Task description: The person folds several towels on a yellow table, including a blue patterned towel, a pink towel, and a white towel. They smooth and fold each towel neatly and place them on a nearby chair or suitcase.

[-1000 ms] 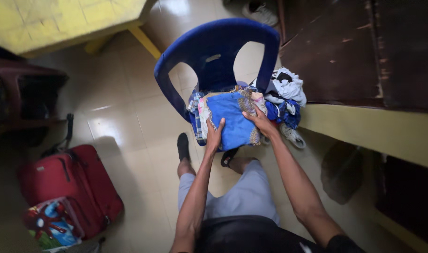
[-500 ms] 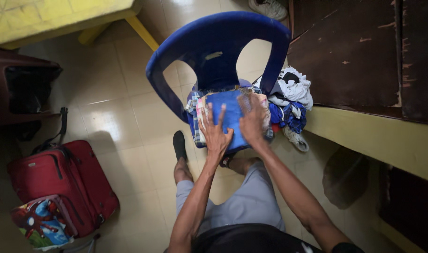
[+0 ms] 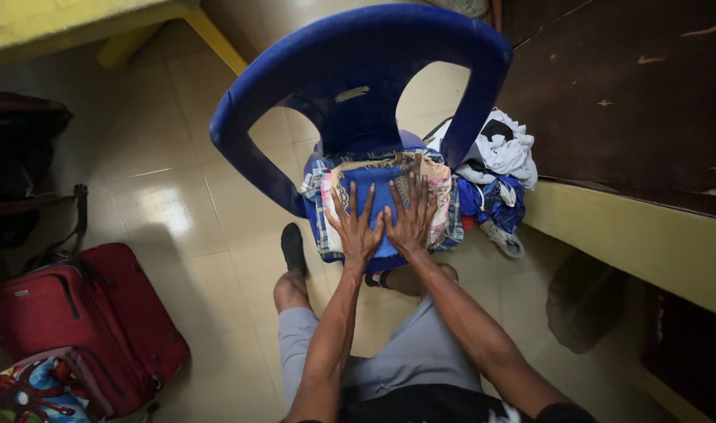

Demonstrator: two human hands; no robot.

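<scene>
A blue plastic chair (image 3: 358, 63) stands in front of me with a stack of folded clothes (image 3: 444, 205) on its seat. The top piece is a blue folded cloth with patterned borders (image 3: 373, 188). My left hand (image 3: 356, 227) lies flat on it with fingers spread. My right hand (image 3: 411, 213) presses flat beside it, fingers apart, the two hands side by side and touching. Neither hand grips anything.
A heap of white and blue loose clothes (image 3: 495, 168) lies right of the chair against a yellow ledge (image 3: 632, 231). A red suitcase (image 3: 76, 321) with a colourful bag (image 3: 29, 392) sits at the lower left. A yellow table (image 3: 84, 23) is at the upper left.
My hands moved from the edges of the blue cloth onto its top and came together, pressing flat. The view moved closer to the chair.
</scene>
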